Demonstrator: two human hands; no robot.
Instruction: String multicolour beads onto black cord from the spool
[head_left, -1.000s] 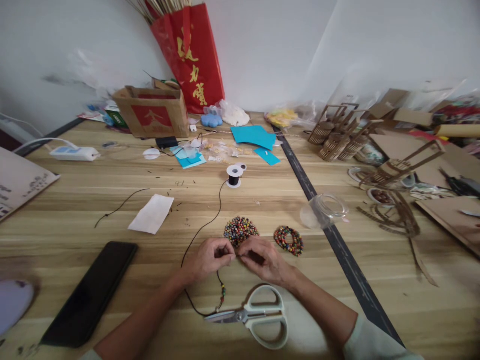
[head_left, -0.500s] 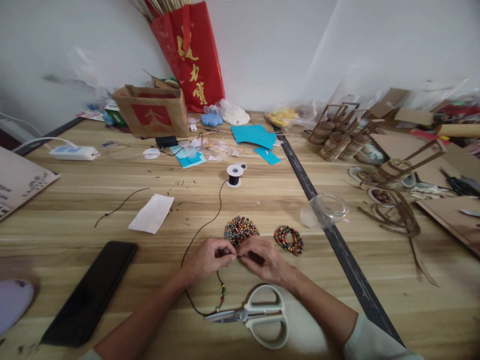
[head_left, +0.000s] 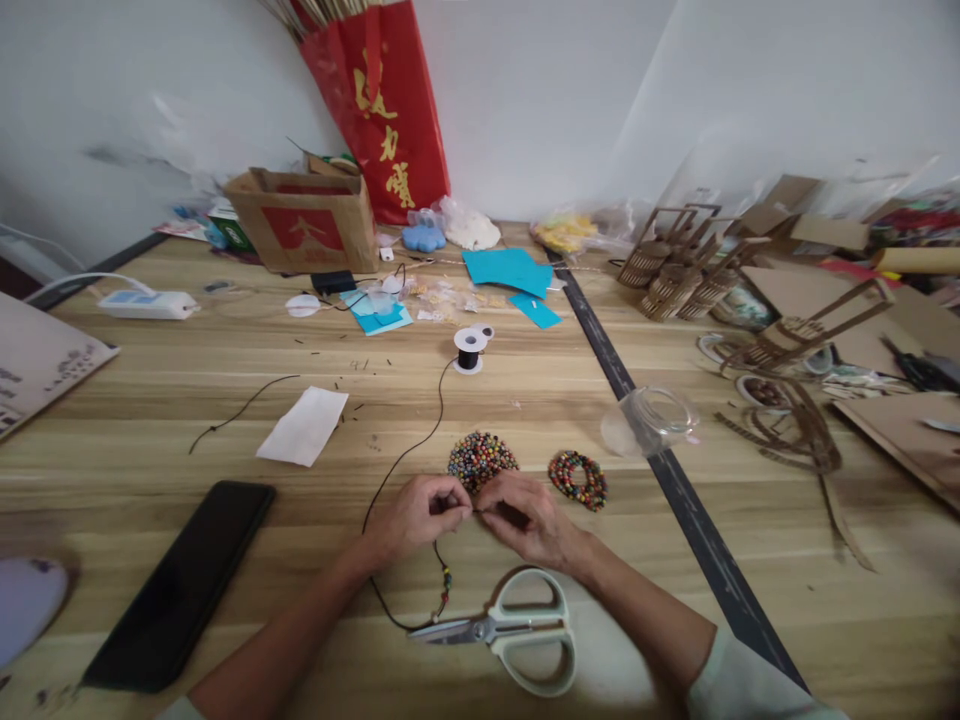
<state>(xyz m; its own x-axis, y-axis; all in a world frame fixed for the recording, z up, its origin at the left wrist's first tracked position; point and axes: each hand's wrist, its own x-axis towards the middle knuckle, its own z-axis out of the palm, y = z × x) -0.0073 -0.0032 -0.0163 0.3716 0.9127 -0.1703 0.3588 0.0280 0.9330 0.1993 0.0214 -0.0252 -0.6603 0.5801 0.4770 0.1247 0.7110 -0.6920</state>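
Note:
My left hand point(head_left: 422, 515) is closed in a pinch on a thin black cord point(head_left: 403, 460). The cord runs from a white spool point(head_left: 469, 350), loops beside my left wrist and carries a few coloured beads point(head_left: 446, 583) below the hand. My right hand point(head_left: 529, 518) is pinched too, its fingertips almost touching the left ones; what sits between them is too small to make out. Just beyond my fingers lies a heap of multicoloured beads point(head_left: 482, 460). A coiled beaded strand point(head_left: 577, 480) rests to its right. Scissors with pale handles point(head_left: 534, 632) lie below my hands.
A black phone point(head_left: 180, 585) and a white paper point(head_left: 304, 427) lie at left. A clear plastic container point(head_left: 649, 422) stands at right, near small woven baskets point(head_left: 667, 290). Towards the wall are a cardboard box point(head_left: 300, 230), a red bag point(head_left: 390, 110) and blue sheets point(head_left: 508, 270).
My fingertips have shifted very slightly, with a small gap now visible between the two hands. Everything else looks the same.

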